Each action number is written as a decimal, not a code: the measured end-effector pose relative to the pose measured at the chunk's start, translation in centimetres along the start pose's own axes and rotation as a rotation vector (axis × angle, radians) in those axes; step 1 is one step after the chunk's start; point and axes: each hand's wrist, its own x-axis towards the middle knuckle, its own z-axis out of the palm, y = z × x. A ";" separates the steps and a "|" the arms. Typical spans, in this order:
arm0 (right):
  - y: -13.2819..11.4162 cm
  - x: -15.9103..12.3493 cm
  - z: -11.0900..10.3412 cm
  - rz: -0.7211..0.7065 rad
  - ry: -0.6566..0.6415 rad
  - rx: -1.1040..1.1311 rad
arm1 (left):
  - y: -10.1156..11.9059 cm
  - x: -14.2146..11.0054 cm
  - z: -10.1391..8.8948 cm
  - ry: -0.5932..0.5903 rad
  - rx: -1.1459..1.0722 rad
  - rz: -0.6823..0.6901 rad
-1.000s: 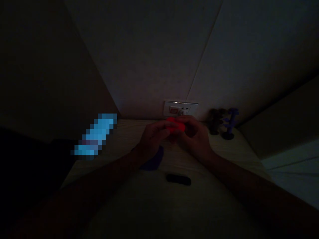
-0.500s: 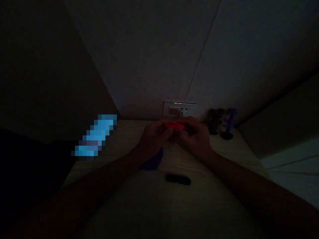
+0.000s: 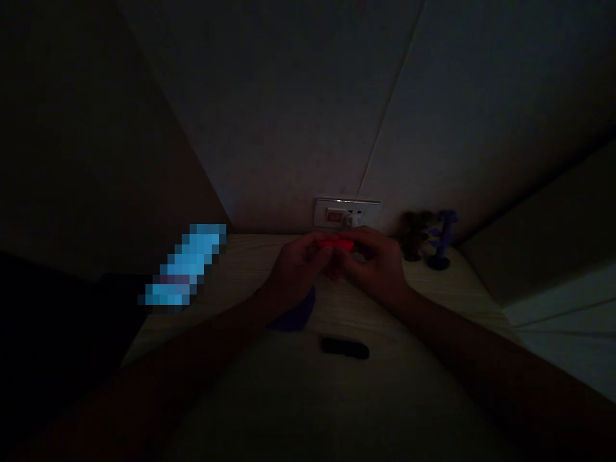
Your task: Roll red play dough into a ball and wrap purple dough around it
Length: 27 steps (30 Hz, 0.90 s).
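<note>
Frame centre: left hand [image 3: 293, 266] and right hand [image 3: 378, 262] grip a bright red object [image 3: 342, 244] (shape mostly hidden), fingers [image 3: 368, 236] curled close around it; worktop [image 3: 366, 314] below.

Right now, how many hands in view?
2: the left hand and the right hand, both holding the red object over the table, in front of the wall socket. No others show, though dark areas could hide some.
</note>
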 end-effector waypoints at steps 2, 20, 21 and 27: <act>-0.1 -0.1 0.0 0.004 0.003 -0.033 | 0.0 0.0 0.0 0.005 0.002 0.001; -0.9 -0.1 -0.2 0.059 0.028 0.030 | 0.7 -0.6 0.0 0.137 0.216 0.039; -0.9 -0.1 -0.1 0.042 0.028 0.021 | 0.6 -0.5 0.0 0.142 0.223 0.049; -0.5 -0.2 -0.1 0.030 0.022 -0.027 | -0.1 -0.4 -0.5 0.169 0.378 0.119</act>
